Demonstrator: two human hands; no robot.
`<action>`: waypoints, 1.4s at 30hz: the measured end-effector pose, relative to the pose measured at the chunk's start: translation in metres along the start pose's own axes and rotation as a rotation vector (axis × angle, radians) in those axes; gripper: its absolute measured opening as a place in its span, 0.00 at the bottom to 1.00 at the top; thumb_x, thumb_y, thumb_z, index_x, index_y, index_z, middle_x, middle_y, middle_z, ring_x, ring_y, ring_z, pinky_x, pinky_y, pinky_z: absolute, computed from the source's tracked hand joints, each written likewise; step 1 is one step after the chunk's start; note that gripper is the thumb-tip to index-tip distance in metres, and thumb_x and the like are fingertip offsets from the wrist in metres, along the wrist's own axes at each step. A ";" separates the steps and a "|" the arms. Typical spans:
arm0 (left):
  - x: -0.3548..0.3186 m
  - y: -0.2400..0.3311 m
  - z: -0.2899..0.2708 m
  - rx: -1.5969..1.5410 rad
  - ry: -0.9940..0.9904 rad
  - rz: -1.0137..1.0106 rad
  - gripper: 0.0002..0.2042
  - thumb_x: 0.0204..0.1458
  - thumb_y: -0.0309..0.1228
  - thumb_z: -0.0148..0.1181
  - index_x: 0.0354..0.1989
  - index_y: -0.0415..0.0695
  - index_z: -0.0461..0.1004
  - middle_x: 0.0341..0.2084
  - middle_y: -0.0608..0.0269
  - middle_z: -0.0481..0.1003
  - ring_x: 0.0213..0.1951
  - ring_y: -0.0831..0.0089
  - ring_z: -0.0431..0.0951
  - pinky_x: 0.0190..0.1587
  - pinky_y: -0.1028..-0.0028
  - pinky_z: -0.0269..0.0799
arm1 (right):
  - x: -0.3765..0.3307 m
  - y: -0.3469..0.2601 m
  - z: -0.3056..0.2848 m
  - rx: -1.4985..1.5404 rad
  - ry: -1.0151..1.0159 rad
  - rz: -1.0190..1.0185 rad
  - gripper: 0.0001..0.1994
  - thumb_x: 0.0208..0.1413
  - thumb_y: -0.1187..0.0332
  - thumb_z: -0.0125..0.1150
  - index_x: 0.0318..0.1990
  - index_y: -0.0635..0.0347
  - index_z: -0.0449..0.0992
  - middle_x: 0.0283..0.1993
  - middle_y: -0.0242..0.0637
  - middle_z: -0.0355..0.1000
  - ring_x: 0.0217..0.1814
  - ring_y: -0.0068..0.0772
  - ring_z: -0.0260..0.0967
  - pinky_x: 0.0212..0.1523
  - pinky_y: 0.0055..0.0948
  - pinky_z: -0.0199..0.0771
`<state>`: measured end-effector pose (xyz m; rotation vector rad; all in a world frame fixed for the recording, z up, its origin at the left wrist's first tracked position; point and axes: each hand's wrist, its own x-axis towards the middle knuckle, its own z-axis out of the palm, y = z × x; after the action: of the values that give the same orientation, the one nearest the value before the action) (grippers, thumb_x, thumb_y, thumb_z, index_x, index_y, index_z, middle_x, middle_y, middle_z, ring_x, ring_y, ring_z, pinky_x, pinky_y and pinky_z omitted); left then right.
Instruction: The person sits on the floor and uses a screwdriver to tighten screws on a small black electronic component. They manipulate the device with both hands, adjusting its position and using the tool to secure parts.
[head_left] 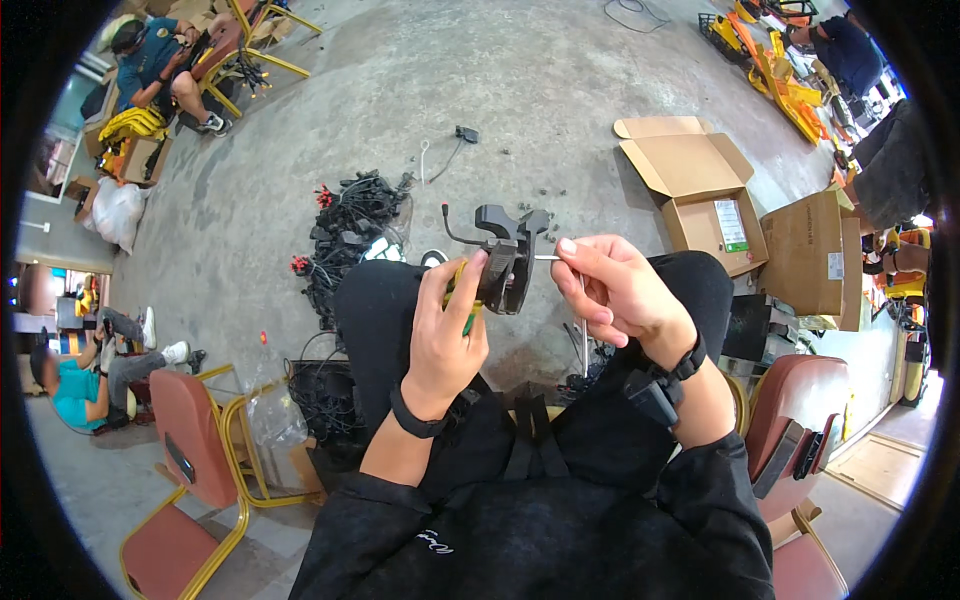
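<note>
Over my lap, my left hand (pixel 447 340) grips a black plastic bracket-like part (pixel 508 265) with a forked top. A short black cable (pixel 455 236) sticks out from its left side. Something yellow and green shows between my left fingers, too covered to name. My right hand (pixel 628 295) pinches an L-shaped metal hex key (pixel 585 348). One arm of the key points left and meets the right side of the part, while the other hangs down below my fingers. Whether its tip sits in a screw is hidden.
Black cables with connectors (pixel 358 225) lie heaped on the floor ahead left. An open cardboard box (pixel 690 165) and a larger box (pixel 808 255) stand right. Brown chairs (pixel 190 425) flank me. Other people (pixel 150 60) sit or stand farther off.
</note>
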<state>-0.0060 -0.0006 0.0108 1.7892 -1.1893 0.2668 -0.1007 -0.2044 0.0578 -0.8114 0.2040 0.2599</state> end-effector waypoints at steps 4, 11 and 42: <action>-0.001 0.001 0.004 -0.144 0.042 -0.164 0.34 0.46 0.10 0.55 0.66 0.39 0.60 0.47 0.47 0.71 0.46 0.56 0.74 0.50 0.66 0.70 | 0.001 -0.002 0.001 -0.100 0.166 -0.120 0.21 0.70 0.56 0.42 0.31 0.63 0.70 0.14 0.29 0.58 0.07 0.20 0.50 0.08 0.20 0.53; -0.004 0.005 0.002 -0.683 -0.124 -0.535 0.31 0.57 0.16 0.53 0.70 0.37 0.50 0.43 0.55 0.74 0.46 0.68 0.77 0.50 0.68 0.74 | 0.010 0.006 -0.007 -0.322 0.296 -0.260 0.18 0.64 0.56 0.57 0.49 0.64 0.75 0.22 0.18 0.57 0.21 0.11 0.50 0.21 0.15 0.51; -0.014 -0.023 -0.018 -0.639 -0.028 -0.896 0.30 0.58 0.19 0.54 0.67 0.37 0.48 0.39 0.55 0.73 0.36 0.72 0.77 0.39 0.71 0.78 | -0.006 0.196 -0.206 -1.636 0.318 0.654 0.35 0.57 0.41 0.53 0.28 0.76 0.78 0.32 0.57 0.76 0.39 0.61 0.76 0.71 0.50 0.39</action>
<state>0.0108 0.0236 -0.0013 1.5552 -0.3210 -0.5971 -0.1829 -0.2274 -0.2136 -2.4149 0.5741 0.9669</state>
